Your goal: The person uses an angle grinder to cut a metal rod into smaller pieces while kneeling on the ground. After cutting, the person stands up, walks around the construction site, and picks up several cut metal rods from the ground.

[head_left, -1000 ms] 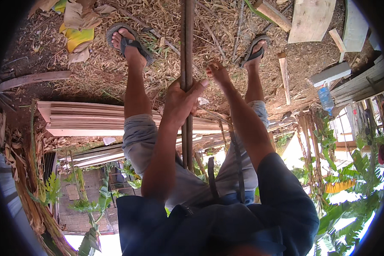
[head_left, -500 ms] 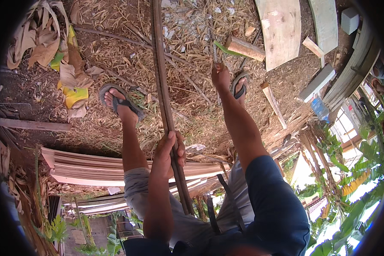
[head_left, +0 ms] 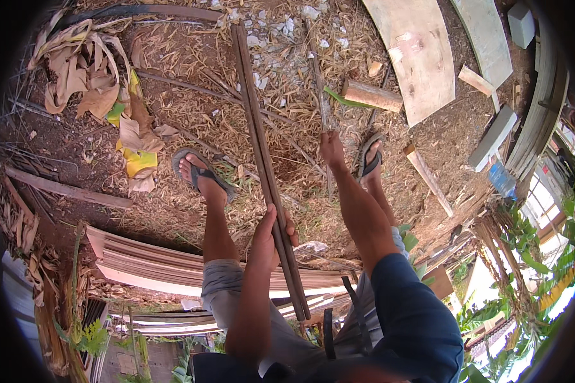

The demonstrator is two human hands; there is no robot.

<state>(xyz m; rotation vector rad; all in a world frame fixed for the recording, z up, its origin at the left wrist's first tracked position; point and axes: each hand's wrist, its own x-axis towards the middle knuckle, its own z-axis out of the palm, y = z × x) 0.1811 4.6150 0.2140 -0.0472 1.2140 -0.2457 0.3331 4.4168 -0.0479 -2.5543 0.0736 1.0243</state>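
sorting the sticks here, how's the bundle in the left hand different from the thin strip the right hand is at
The bundle of dark strips is two or more long pieces held together; the thin strip is a single, paler, slimmer piece. The left hand is wrapped around the bundle near its lower end, while the right hand grips the thin strip at its near end. The bundle looks longer. Both run lengthwise away from the person over the straw-covered ground.

We've got our left hand (head_left: 268,239) round the long sticks (head_left: 262,153) between our feet, right hand (head_left: 332,148) on a thin stick (head_left: 318,83), short log (head_left: 372,96) just beyond.
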